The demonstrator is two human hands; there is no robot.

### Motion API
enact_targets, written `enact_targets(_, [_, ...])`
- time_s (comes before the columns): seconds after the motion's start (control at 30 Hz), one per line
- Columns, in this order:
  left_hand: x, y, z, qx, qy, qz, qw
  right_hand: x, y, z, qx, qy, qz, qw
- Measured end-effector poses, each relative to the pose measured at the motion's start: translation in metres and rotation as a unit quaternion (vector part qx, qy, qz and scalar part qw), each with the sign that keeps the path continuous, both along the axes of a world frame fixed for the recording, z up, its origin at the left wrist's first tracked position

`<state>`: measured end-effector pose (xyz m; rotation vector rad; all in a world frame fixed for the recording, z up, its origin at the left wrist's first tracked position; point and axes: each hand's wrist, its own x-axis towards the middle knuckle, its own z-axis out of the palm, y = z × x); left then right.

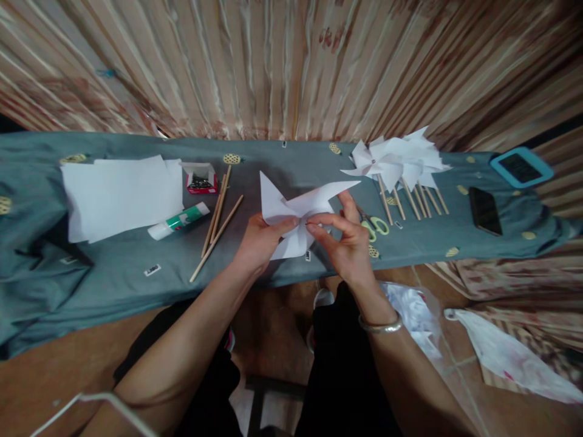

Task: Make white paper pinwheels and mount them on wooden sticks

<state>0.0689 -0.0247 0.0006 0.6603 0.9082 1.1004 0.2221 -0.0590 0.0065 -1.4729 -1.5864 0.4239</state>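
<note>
A white paper pinwheel (pixel 314 200) with folded blades is held just above the cloth, in front of me. My left hand (pixel 262 240) grips its left side, with the thumb pressed near the centre. At that centre, my right hand (pixel 344 233) pinches thumb and index finger round a tiny dark pin (pixel 306 223), partly covered by the fingertips. The other right fingers reach behind the paper's right side. Scissors (pixel 376 227) with light green handles lie just beyond my right hand, partly hidden. Several wooden sticks (pixel 217 237) rest left of my left hand.
White paper sheets (pixel 122 194), a glue stick (pixel 178 221) and a red box (pixel 201 179) of small dark metal pieces are at left. Finished pinwheels (pixel 401 159) on sticks, a phone (pixel 485 210) and a blue-framed device (pixel 521 167) lie right on the grey-green cloth (pixel 432 243).
</note>
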Motion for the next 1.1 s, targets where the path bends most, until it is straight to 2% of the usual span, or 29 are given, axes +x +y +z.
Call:
enact_targets(0.17, [0.0016,-0.0009,-0.0005,0.002,0.002,-0.004,1.0,-0.001,0.0003,0.0002,0.017,-0.017,0.011,1.0])
enact_targets(0.47, [0.0006,-0.0006,0.001,-0.001,-0.005,-0.002,1.0,0.001,0.0011,0.0,-0.004,0.0,0.006,1.0])
enact_targets(0.77, [0.001,-0.0004,-0.0012,0.003,0.004,-0.005,1.0,0.0012,0.001,-0.0008,0.001,-0.009,0.003,1.0])
enact_targets(1.1, [0.0018,-0.0006,0.0008,0.026,0.036,0.025,0.999,-0.0001,0.0021,-0.0012,-0.01,-0.01,0.01,1.0])
